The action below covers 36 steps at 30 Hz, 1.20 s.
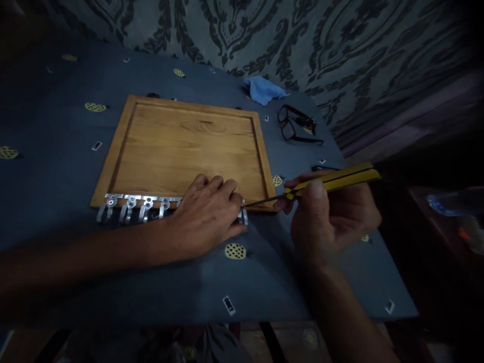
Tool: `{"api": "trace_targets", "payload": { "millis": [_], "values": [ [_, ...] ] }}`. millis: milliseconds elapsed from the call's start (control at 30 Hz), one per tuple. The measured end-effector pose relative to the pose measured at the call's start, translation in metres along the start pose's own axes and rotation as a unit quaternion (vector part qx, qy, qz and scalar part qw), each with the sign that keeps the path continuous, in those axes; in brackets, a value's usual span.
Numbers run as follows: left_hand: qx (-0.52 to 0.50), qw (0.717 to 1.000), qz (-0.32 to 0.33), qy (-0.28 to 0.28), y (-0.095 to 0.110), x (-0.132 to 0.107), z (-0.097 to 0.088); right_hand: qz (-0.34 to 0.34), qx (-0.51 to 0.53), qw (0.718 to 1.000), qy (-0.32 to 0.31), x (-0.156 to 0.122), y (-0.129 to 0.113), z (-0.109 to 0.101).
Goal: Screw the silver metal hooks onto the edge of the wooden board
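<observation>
A shallow wooden tray-like panel with a raised rim lies on the blue patterned tablecloth. Along its near edge runs a metal hook rail with several silver hooks that stick out toward me. My left hand is closed over the rail's right part, fingers curled, hiding some of the hooks. In my right hand is a screwdriver with a yellow handle, gripped between thumb and fingers. Its thin shaft points left, and the tip meets the rail's right end beside my left fingers.
Behind the panel on the right are a crumpled blue cloth and dark-framed eyeglasses. A dark slim object lies partly behind my right hand. The table's near edge crosses below my arms, and a patterned wall rises at the back.
</observation>
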<state>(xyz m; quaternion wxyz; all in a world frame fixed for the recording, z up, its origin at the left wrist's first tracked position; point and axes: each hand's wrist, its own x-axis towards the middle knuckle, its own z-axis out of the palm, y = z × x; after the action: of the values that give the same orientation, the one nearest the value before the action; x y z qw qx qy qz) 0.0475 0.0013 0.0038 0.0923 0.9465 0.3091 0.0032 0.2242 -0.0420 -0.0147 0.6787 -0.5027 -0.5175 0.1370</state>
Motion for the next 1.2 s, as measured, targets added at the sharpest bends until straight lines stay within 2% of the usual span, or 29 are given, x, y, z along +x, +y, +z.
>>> {"api": "trace_targets", "payload": {
  "millis": [200,500,800,1200],
  "values": [
    [-0.001,1.0,0.009,0.022,-0.0018,0.0003,0.0042,0.001,0.0,1.0,0.0,-0.0008,0.0003,-0.0002],
    [-0.001,1.0,-0.003,-0.015,-0.0004,0.0007,0.0,0.006,0.0,1.0,-0.012,-0.0016,-0.0007,0.0001],
    [-0.002,1.0,0.003,0.0,-0.0012,0.0003,0.0017,0.011,0.006,1.0,0.011,-0.001,-0.0014,-0.0007],
    [0.011,1.0,-0.001,-0.017,0.001,0.0014,-0.0007,0.009,0.006,1.0,-0.021,-0.0028,-0.0021,0.0005]
  ]
}}
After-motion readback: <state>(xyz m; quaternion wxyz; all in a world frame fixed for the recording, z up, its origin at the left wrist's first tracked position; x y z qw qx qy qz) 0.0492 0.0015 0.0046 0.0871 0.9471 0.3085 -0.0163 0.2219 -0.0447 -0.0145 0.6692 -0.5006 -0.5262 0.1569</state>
